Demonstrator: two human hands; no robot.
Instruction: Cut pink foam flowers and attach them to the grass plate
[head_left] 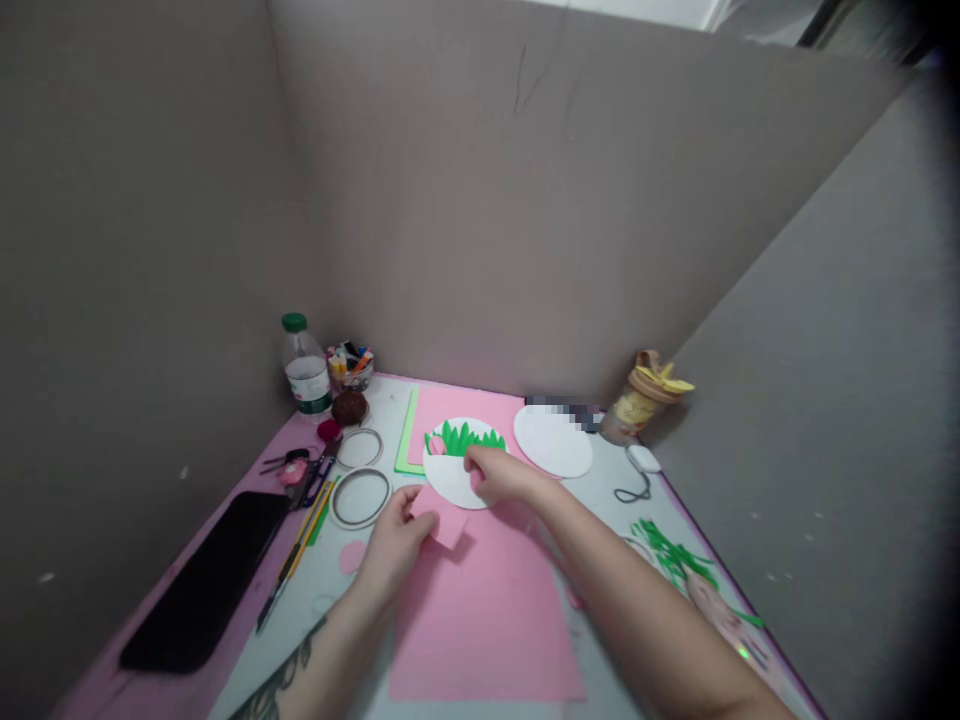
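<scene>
My left hand (401, 530) pinches a small pink paper piece (444, 518) by its left side, above a large pink sheet (487, 620). Over the right part of a white paper circle (448, 478), my right hand (495, 474) is closed. A bit of pink shows at its fingertips, too small to name. Green paper grass (469, 440) runs across the upper part of the circle, with a small pink oval (437, 445) at its left end. Under the circle's far side lie another pink sheet (472, 402) and a green sheet (405, 455).
A second white circle (553, 442) lies at the back right, near a jar (637, 405). Green paper scraps (671, 555) are on the right. Tape rolls (361, 498), pencils (304, 535), scissors (319, 475), a black phone (206, 580) and a bottle (306, 370) line the left.
</scene>
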